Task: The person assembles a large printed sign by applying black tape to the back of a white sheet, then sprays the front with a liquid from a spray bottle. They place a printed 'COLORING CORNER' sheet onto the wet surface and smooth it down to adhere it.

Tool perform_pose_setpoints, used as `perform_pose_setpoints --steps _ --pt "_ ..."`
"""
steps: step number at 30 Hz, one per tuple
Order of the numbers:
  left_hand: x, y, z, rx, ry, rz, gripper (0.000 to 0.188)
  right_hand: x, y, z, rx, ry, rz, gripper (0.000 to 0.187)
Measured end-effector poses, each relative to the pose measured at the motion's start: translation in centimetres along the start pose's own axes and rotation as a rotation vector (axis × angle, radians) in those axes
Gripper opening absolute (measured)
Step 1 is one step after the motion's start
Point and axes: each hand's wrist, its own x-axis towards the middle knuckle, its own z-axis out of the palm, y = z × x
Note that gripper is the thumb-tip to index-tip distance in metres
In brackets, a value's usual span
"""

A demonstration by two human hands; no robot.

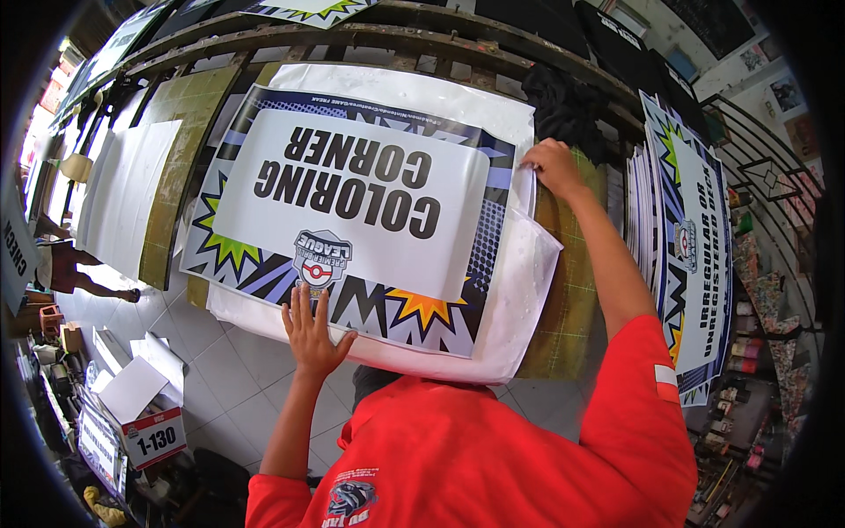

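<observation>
A printed poster [352,236] with a white panel, upside-down black lettering and a blue, green and orange starburst border lies on a larger white sheet [422,88]. My left hand [314,339] is open, its fingers spread over the poster's near edge by the round emblem. At the far right corner, my right hand [554,167] has its fingers curled in a pinch on the edge of the white sheet. Whether the poster's edge is in that pinch too, I cannot tell. Near my right forearm, the white sheet's lower right side bends outward.
Underneath is a green cutting mat [568,299] on the table. Black cloth [568,110] lies beyond my right hand. Stacked printed boards [695,246] stand at the right. A white board [132,194] rests on the left, with a person's leg [106,286] beyond it. Wooden slats [370,40] cross the far side.
</observation>
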Motion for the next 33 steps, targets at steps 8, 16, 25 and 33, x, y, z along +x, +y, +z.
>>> perform_pose_setpoints --steps 8,16,25,33 --pt "0.2 -0.1 0.0 -0.016 0.022 0.010 0.090 4.3 -3.4 0.1 -0.215 0.013 0.231 0.020" --pt "0.1 -0.1 0.2 -0.003 0.031 0.000 0.090 0.0 -6.9 1.7 -0.106 0.017 0.099 0.025" --pt "0.2 -0.1 0.2 -0.012 0.009 -0.004 0.089 -7.2 -14.6 0.7 -0.087 -0.069 0.015 0.023" --pt "0.1 -0.3 0.5 -0.026 0.020 0.003 0.093 -14.8 -24.0 -1.5 -0.008 -0.161 -0.049 0.020"
